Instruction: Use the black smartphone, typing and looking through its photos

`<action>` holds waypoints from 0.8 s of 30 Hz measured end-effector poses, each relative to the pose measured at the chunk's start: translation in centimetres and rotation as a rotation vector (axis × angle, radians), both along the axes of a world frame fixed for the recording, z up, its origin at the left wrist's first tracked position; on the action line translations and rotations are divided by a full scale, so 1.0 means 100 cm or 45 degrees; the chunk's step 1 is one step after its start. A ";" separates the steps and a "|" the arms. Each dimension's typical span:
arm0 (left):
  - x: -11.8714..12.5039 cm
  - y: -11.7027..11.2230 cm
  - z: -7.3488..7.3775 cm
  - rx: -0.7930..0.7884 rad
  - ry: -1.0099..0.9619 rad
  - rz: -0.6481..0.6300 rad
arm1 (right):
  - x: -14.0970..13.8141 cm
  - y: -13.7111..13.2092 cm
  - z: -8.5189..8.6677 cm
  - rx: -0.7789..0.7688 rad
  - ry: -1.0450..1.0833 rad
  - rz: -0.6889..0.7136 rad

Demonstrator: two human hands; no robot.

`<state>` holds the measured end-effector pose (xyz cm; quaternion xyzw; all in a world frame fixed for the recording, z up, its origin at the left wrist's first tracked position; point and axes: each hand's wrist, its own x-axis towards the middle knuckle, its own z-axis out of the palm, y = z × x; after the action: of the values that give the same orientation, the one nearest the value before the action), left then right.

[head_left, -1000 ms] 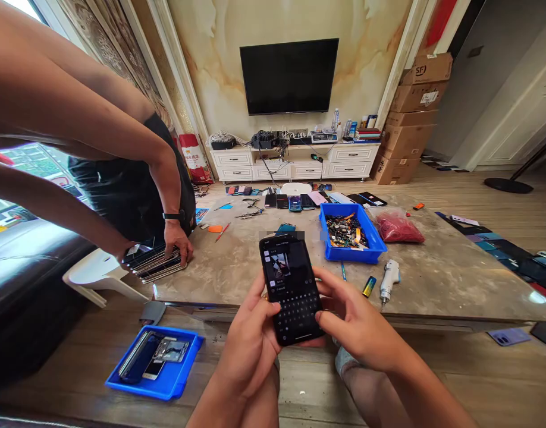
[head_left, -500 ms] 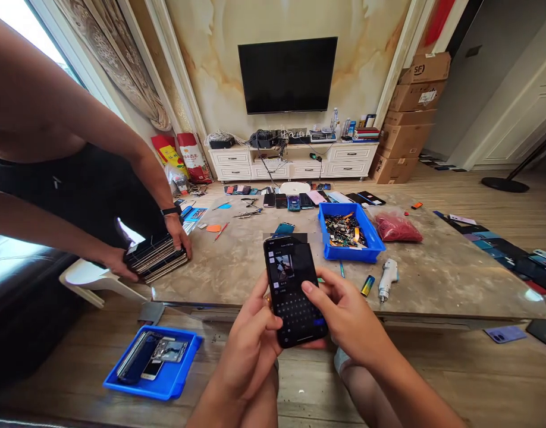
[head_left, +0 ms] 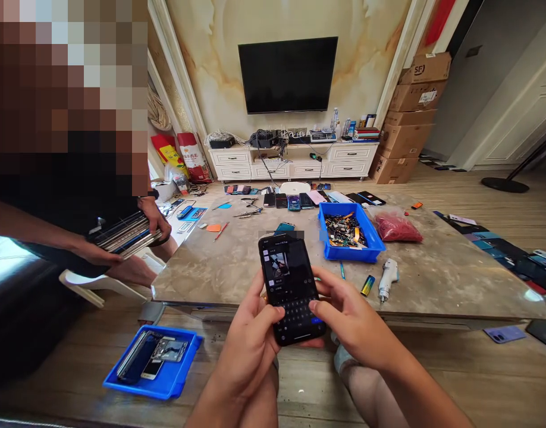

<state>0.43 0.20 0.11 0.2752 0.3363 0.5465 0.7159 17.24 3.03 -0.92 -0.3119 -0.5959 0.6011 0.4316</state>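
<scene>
A black smartphone (head_left: 295, 279) is held upright over the near edge of the table, its screen lit with a chat and a dark keyboard. My left hand (head_left: 257, 321) grips its left side, the thumb over the keyboard's left part. On the other side my right hand (head_left: 344, 306) is closed round the phone's edge, its thumb on the keyboard's right part. Beyond the phone's top lies a teal phone part (head_left: 285, 228), partly hidden. Right of my right hand are a shiny yellow-blue cylinder (head_left: 368, 286) and a white electric screwdriver (head_left: 388, 279).
A blue bin (head_left: 351, 255) of small phone parts and a bag of red material (head_left: 398, 226) stand on the stone-topped table (head_left: 219, 267). At left another person holds a stack of flat panels (head_left: 128, 235). A blue tray (head_left: 179, 380) with phones sits low at left.
The other person has lifted the stack off the table corner and moved it left. My phone has shifted slightly left, and my right thumb has moved lower on the screen.
</scene>
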 end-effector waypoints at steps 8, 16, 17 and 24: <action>-0.002 -0.001 0.000 0.060 0.029 -0.053 | 0.001 0.000 0.002 0.031 -0.027 0.013; 0.002 0.000 -0.001 0.120 0.073 -0.013 | 0.002 -0.002 0.000 0.022 -0.113 -0.011; 0.002 -0.001 -0.001 0.106 0.055 -0.017 | 0.001 -0.001 0.000 -0.005 -0.114 -0.018; -0.003 -0.001 0.000 0.038 -0.095 -0.045 | -0.001 0.001 -0.001 -0.024 0.012 0.025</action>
<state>0.08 0.06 0.15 0.2710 0.2963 0.5487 0.7333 17.14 3.14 -1.00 -0.3072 -0.5911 0.6125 0.4255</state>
